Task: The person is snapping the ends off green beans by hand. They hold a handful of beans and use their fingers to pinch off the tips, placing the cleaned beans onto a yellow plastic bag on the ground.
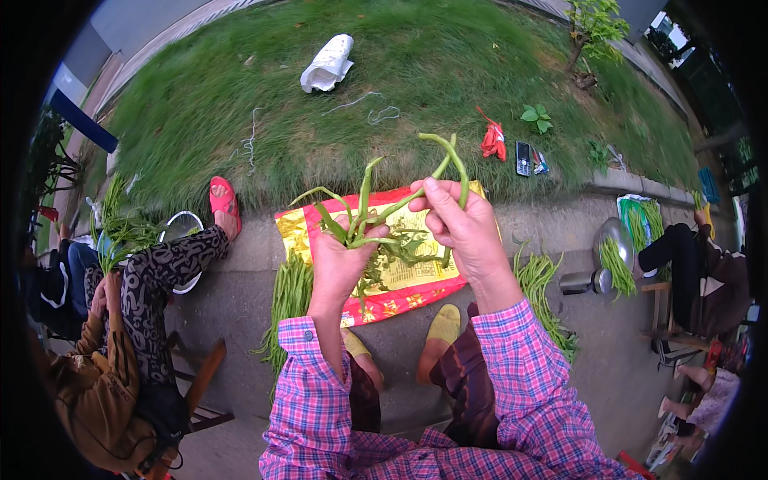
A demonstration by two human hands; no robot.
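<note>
My left hand (pixel 346 268) is closed round a small bunch of green beans (pixel 362 216), long pods that fan out above the fingers. With thumb and fingertips my right hand (pixel 466 228) pinches more long green beans, whose curved ends (pixel 458 160) rise above the knuckles. Below both hands a red and yellow printed sack (pixel 436 288) lies flat on the pavement, with bean scraps and bits of leaf (pixel 400 264) scattered over it. One pile of long beans (pixel 292 296) lies left of the sack, and another pile (pixel 540 288) lies to its right.
Grass (pixel 240 104) borders the pavement ahead, with a white sack (pixel 328 64), a red bag (pixel 494 142) and a phone (pixel 523 158) on it. A person (pixel 120 376) with beans sits at left beside a white basin (pixel 186 232). At right are a metal bowl (pixel 606 244), a flask (pixel 586 282) and another seated person (pixel 704 272).
</note>
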